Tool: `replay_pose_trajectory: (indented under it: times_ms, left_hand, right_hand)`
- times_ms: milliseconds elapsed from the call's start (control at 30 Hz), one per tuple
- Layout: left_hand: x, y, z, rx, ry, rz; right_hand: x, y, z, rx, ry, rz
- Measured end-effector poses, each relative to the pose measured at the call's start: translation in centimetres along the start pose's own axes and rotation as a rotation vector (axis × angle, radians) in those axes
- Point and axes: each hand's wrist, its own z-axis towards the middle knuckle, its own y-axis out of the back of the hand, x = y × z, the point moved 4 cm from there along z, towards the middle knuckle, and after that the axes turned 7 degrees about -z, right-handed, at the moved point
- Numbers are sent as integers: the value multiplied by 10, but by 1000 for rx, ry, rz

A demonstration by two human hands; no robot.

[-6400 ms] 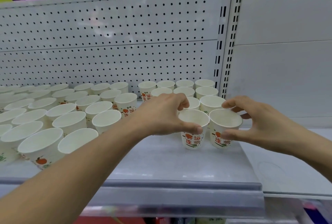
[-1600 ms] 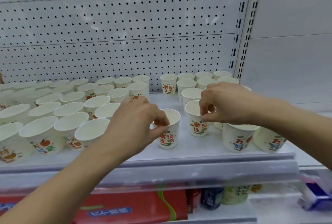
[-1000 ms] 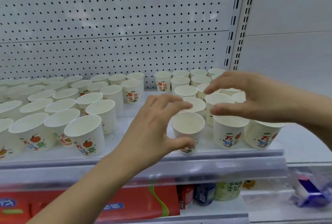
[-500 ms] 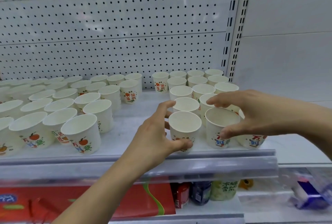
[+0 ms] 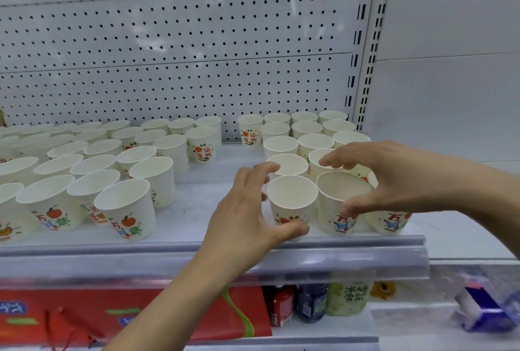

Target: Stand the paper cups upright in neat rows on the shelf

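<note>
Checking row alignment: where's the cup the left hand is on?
Head view, right of centre: the front-row cup stands upright at the shelf front edge, between the left hand and the neighbouring cup that the right hand holds.

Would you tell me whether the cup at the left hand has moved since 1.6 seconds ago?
Yes. The cup that the left hand holds has shifted right, from beside the cup column to its front end, at the shelf lip.

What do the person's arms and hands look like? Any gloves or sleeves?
No gloves on the left hand or the right hand. The left forearm and right forearm are bare, with no sleeves in view. I see no rings, watch or bracelet.
</note>
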Motion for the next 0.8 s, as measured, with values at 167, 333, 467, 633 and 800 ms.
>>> replay_pose_trajectory:
  times_ms: [167, 333, 467, 633, 800]
  left_hand:
    - [-5, 15, 0, -41, -67, 21]
    - [-11, 50, 5, 9, -75, 48]
    - [2, 101, 25, 51, -48, 235]
    - [53, 173, 86, 113, 54, 321]
    - [105, 188, 152, 209, 56, 372]
  right_hand:
    - [2, 5, -1, -18, -1, 1]
    - [12, 24, 6, -111, 69, 13]
    - [28, 36, 44, -142, 144, 16]
    - [49, 39, 131, -159, 166, 32]
    - [71, 31, 234, -170, 102, -108]
